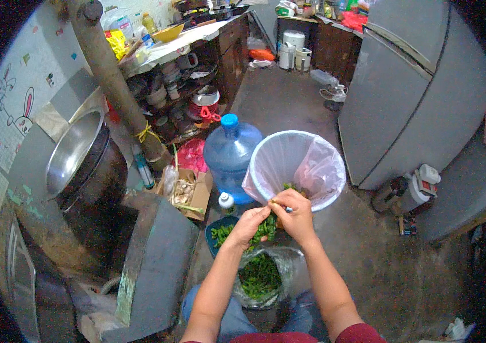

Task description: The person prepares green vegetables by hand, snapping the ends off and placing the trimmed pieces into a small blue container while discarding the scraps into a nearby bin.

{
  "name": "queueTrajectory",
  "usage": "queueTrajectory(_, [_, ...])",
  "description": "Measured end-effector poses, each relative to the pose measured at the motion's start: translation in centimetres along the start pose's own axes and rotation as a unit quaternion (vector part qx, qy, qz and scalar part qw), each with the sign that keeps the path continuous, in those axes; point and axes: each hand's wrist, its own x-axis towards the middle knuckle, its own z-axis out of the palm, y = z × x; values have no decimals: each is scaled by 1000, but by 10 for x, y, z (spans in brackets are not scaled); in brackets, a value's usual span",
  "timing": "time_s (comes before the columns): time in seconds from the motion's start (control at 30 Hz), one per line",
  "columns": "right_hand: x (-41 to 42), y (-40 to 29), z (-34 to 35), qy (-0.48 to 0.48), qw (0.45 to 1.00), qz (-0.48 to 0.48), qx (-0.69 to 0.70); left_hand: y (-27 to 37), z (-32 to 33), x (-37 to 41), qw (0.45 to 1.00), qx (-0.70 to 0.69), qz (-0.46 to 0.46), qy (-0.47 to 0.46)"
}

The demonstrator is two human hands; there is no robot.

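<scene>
My left hand (246, 226) holds a small bunch of leafy greens (270, 227), its leaves hanging below the fingers. My right hand (298, 214) meets it at the fingertips and pinches the stem end of the bunch. Both hands are over the near rim of a round waste bin (255, 171) lined with a thin pinkish plastic bag (321, 165). Some green scraps show inside the bin, partly hidden by my right hand. Between my knees an open clear plastic bag (291, 261) holds more greens (260, 276). A teal basin (211, 244) with picked greens (221, 233) sits partly behind my left hand.
A blue water jug (230, 150) stands against the bin, with a white-capped bottle (226, 200) before it. Left are a cardboard box (202, 188) of mushroom-like pieces (184, 191) and a stove (166, 248) bearing a metal basin (75, 150). A refrigerator (393, 98) stands right.
</scene>
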Motion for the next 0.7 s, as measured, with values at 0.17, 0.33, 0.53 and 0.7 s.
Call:
queueTrajectory(0.17, [-4,1,0,32,995,-53,-77,-6,-1,4,1000,-20,11,-5])
queueTrajectory(0.33, [0,2,-5,98,991,94,-12,-10,-6,6,999,-48,16,-19])
queueTrajectory(0.53, [3,19,-25,94,985,65,-129,-15,-12,9,997,-71,30,-16])
queueTrajectory(0.7, [-2,44,-29,93,967,71,-228,-17,-13,11,996,-80,28,2])
